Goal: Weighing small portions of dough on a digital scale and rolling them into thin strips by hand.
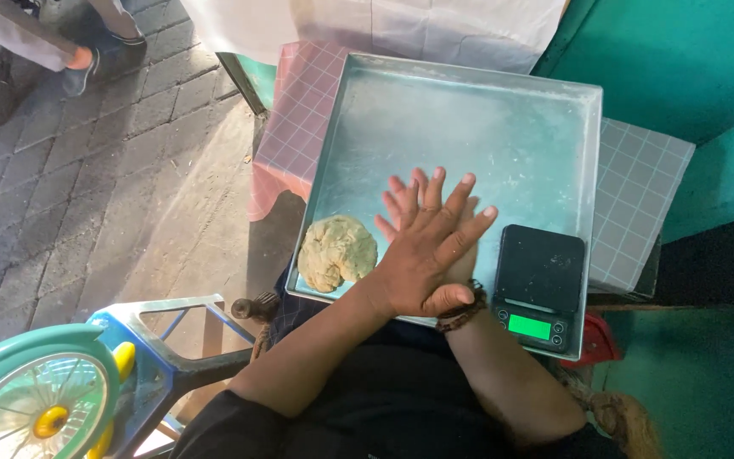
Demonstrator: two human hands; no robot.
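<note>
My left hand (426, 255) lies flat on top of my right hand (398, 201), palms pressed together and fingers spread, over the near part of a square metal tray (469, 119). Only the right hand's fingertips and its beaded wrist bracelet (464, 313) show from under the left. Whether anything sits between the palms is hidden. A rough lump of pale dough (337, 252) rests in the tray's near-left corner, just left of my hands and apart from them.
A black digital scale (539, 285) with a lit green display sits in the tray's near-right corner. The tray rests on a checked cloth (299, 110). A blue stool frame (172, 340) and a wheel (40, 399) are at lower left; someone's feet (87, 59) stand on the paving.
</note>
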